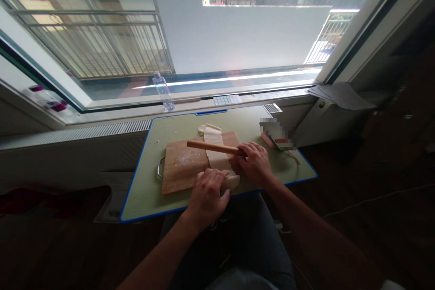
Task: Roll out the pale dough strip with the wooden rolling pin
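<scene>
A long flattened strip of dough (216,156) lies across a floured wooden cutting board (185,163), its far end curled over beyond the board. Over the strip, my right hand (254,158) is closed around one end of a wooden rolling pin (210,146), which points to the left. My left hand (210,192) is wrapped round the thick, rolled near end of the dough at the board's front edge. Its fingers partly hide that roll. Whether the pin touches the dough, I cannot tell.
The board rests on a pale green folding table (142,195) with a blue rim. A blurred-out device (277,135) stands at the table's right. A clear plastic bottle (163,93) stands on the windowsill. Papers (340,95) lie to the right, below the window.
</scene>
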Tool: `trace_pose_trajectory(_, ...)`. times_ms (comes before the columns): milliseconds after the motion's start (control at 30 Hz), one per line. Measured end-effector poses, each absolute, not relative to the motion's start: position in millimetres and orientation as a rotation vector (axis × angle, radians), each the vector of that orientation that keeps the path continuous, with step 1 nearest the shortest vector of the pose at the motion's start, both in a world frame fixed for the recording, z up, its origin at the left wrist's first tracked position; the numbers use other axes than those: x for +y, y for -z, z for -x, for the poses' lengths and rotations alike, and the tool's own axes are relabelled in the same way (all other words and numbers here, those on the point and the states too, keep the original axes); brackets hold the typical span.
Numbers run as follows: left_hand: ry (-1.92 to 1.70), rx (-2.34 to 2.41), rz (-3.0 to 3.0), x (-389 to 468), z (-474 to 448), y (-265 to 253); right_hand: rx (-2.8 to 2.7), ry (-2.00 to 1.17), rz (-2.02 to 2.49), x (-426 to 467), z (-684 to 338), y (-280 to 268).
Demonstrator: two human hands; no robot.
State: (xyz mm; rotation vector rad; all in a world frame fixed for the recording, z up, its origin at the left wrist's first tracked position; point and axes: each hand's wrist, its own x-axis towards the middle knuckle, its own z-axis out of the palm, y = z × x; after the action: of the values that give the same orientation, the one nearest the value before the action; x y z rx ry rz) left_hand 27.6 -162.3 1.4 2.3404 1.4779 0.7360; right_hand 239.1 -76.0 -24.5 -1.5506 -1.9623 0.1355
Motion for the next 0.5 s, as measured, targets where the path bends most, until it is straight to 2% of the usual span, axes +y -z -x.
trace_pose_trajectory(367,-0.843,1.416,-1.859,-149.1,-17.6,-25.9,-1.771,0.004,1.506,-82.2,-238.1,41.3)
trace_pose_trajectory(500,-1.003,1.386,-1.741,-142.4,-4.0,-50.9,-1.708,0.026,1.498,-83.5,-238.2,41.2)
